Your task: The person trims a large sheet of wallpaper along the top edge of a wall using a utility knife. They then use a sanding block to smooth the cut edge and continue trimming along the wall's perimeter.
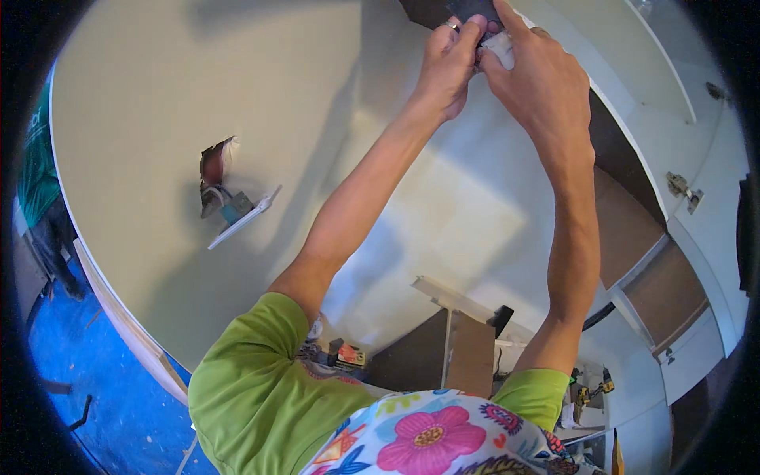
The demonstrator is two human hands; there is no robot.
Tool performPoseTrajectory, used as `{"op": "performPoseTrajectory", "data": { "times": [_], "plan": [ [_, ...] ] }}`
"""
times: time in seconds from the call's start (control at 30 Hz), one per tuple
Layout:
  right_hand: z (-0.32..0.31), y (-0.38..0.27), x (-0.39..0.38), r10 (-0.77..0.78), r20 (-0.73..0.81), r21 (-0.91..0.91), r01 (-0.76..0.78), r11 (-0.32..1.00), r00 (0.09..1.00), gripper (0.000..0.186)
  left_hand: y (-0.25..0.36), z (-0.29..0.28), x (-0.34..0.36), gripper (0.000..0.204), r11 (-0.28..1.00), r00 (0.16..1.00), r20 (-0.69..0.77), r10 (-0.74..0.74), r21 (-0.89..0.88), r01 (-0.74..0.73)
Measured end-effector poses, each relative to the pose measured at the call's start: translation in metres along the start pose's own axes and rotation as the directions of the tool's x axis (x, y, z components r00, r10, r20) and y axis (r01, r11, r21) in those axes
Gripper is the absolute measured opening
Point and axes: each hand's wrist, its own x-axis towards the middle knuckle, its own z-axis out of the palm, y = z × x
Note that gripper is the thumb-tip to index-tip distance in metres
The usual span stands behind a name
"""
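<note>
Both my arms reach up to the top of the view, in front of a white wall cabinet. My left hand, with a ring on one finger, is closed, its thumb pressed on a small dark flat piece. Right beside it, my right hand curls around the same piece, the index finger along its edge. A crumpled white scrap, perhaps paper or cloth, sits between the right thumb and palm. The dark piece's upper end is cut off by the frame, so its kind cannot be made out.
On the left wall, a white switch or socket plate hangs by wires from a cut hole. Cabinet doors with hinges stand open at right. Below are a cardboard box and a yellow-black drill. Another person stands far left.
</note>
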Motion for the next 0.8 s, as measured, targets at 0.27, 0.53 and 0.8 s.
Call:
{"op": "performPoseTrajectory", "data": {
  "times": [0.27, 0.53, 0.8],
  "plan": [
    [0.011, 0.008, 0.004, -0.028, -0.063, 0.053, 0.031, 0.998, 0.998, 0.064, -0.008, -0.001, 0.011, 0.024, 0.998, 0.998, -0.029, 0.057, 0.036, -0.056],
    [0.008, 0.015, 0.013, -0.018, -0.01, 0.132, 0.019, 0.991, 1.0, 0.062, -0.017, -0.003, 0.019, 0.027, 0.987, 0.993, 0.009, 0.121, 0.101, -0.122],
    [0.005, 0.028, 0.026, 0.002, 0.07, 0.227, -0.018, 0.974, 0.998, 0.062, -0.017, 0.0, 0.027, 0.026, 0.886, 0.937, 0.115, 0.331, 0.303, -0.35]
  ]
}}
